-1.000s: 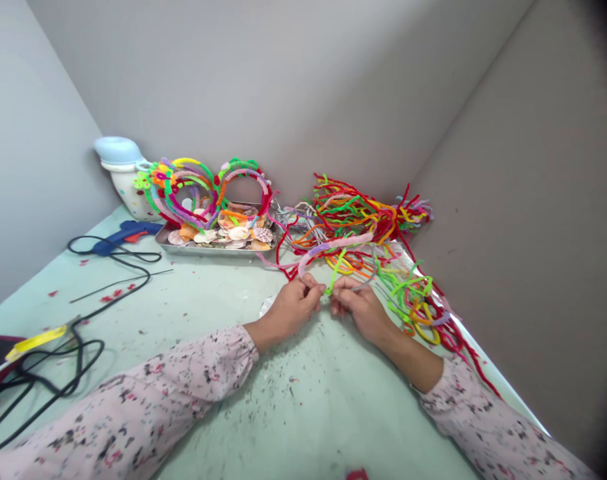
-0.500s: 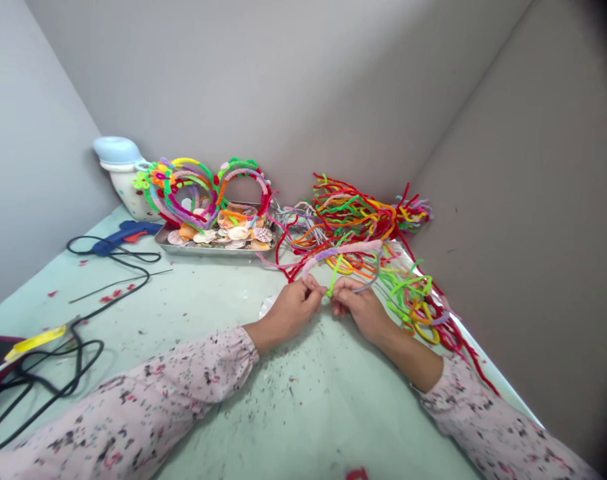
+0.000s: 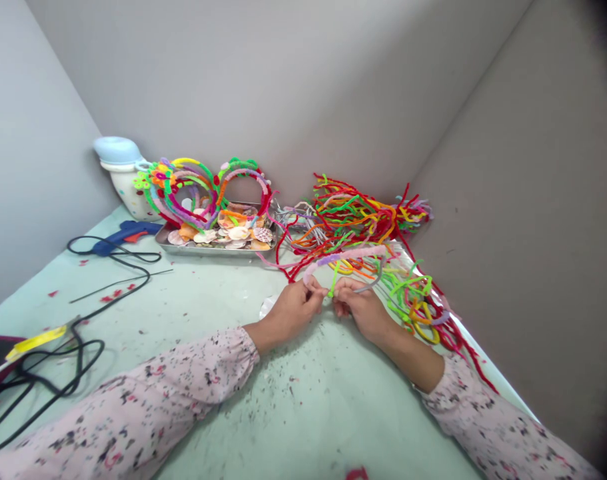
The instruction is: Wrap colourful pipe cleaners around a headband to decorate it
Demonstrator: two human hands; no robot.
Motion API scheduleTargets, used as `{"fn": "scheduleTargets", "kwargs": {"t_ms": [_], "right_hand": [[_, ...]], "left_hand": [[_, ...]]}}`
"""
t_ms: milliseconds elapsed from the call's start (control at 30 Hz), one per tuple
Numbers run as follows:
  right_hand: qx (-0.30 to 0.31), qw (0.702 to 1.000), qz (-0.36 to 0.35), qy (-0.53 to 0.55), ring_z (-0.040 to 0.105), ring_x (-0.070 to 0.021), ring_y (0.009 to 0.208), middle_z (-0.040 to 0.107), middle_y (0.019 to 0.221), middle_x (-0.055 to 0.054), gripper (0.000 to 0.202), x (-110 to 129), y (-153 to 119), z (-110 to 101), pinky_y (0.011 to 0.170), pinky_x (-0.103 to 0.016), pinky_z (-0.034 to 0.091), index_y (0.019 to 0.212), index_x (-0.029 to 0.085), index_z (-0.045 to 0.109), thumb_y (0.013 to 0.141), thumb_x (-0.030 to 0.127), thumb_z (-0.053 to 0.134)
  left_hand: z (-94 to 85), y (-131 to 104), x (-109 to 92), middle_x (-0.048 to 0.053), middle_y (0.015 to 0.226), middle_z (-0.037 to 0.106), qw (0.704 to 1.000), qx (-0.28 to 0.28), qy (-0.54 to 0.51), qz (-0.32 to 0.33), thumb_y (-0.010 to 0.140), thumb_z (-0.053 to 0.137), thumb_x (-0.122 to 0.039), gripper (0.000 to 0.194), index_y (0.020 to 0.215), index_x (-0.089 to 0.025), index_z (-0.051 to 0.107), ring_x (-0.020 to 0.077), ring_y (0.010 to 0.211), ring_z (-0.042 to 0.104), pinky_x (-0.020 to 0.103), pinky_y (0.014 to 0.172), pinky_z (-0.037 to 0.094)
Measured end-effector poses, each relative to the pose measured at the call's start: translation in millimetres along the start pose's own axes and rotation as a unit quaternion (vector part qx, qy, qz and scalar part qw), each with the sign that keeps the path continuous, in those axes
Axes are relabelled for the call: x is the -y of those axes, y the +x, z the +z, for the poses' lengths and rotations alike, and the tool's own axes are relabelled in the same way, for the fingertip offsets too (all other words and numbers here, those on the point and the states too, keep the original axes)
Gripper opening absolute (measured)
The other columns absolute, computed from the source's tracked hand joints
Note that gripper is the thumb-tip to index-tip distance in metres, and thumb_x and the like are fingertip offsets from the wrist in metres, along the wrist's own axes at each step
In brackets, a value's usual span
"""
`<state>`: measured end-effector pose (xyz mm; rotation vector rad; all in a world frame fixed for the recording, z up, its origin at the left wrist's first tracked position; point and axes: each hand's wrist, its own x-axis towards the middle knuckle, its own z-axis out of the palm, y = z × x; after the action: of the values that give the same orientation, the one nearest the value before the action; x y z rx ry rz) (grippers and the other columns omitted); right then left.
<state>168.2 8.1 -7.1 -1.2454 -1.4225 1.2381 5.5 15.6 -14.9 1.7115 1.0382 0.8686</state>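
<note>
A curved headband [image 3: 350,254] wrapped in pink and lilac pipe cleaner, with a bare grey stretch at its right end, arches above my hands. My left hand [image 3: 303,300] is closed in a pinch at the band's pink left end. My right hand [image 3: 358,303] is closed too, with the grey end running into its fingers. Between the fingertips a bright green pipe cleaner [image 3: 332,292] is bunched, one tail standing up inside the arch. The fingers partly hide how each hand grips the green piece.
Behind is a metal tray [image 3: 208,252] of seashells [image 3: 238,233], with finished headbands [image 3: 188,193] on it. Loose pipe cleaners [image 3: 363,213] pile at the back right. A blue glue gun [image 3: 118,237], black cord [image 3: 133,287], white bottle [image 3: 128,190] and yellow-handled tool [image 3: 36,343] lie left.
The headband's right end has tipped slightly down and right. Both hands stay nearly in place, still pinched together at the green pipe cleaner.
</note>
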Motion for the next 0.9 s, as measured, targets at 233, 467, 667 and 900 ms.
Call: {"fn": "scheduleTargets", "kwargs": {"t_ms": [233,467,667,900], "right_hand": [[-0.008,1.0,-0.001,-0.007,0.042,-0.0112,0.044,0.052,0.046,0.004,0.012,-3.5,1.1,-0.7,0.046,-0.024,0.033,0.06,0.02,0.052,0.071,0.021,0.049],[-0.007,1.0,0.003,-0.02,0.043,-0.0111,0.043,0.052,0.045,0.004,0.011,-1.3,0.3,1.5,0.046,-0.024,0.033,0.059,0.02,0.052,0.069,0.022,0.049],[-0.014,1.0,0.013,-0.024,0.042,-0.0105,0.042,0.052,0.044,0.004,0.011,0.2,-0.2,3.0,0.045,-0.024,0.032,0.057,0.02,0.052,0.067,0.023,0.049],[0.002,1.0,0.014,0.024,0.047,-0.0117,0.044,0.055,0.046,0.003,0.009,-5.5,0.3,2.2,0.046,-0.023,0.035,0.065,0.019,0.055,0.071,0.023,0.05]], "left_hand": [[0.1,0.0,1.9,-0.003,0.058,0.047,0.999,0.012,-0.04,0.011,0.086,0.044,-0.037,0.03,0.065,-0.016,0.048,0.0081,0.049,0.042,0.021,0.049,0.032],[-0.6,-0.9,0.8,-0.003,0.056,0.048,0.999,0.036,-0.036,-0.009,0.087,0.038,-0.032,0.031,0.062,-0.016,0.048,0.0073,0.046,0.039,0.021,0.045,0.03],[-2.2,-0.4,-2.7,-0.002,0.056,0.049,0.999,0.036,-0.008,-0.014,0.081,0.04,-0.024,0.024,0.059,-0.016,0.047,0.0076,0.048,0.041,0.02,0.045,0.029],[-0.4,0.8,2.4,-0.003,0.052,0.049,0.997,0.023,-0.059,-0.046,0.084,0.041,-0.036,0.03,0.062,-0.017,0.049,0.0073,0.041,0.041,0.021,0.041,0.031]]}}
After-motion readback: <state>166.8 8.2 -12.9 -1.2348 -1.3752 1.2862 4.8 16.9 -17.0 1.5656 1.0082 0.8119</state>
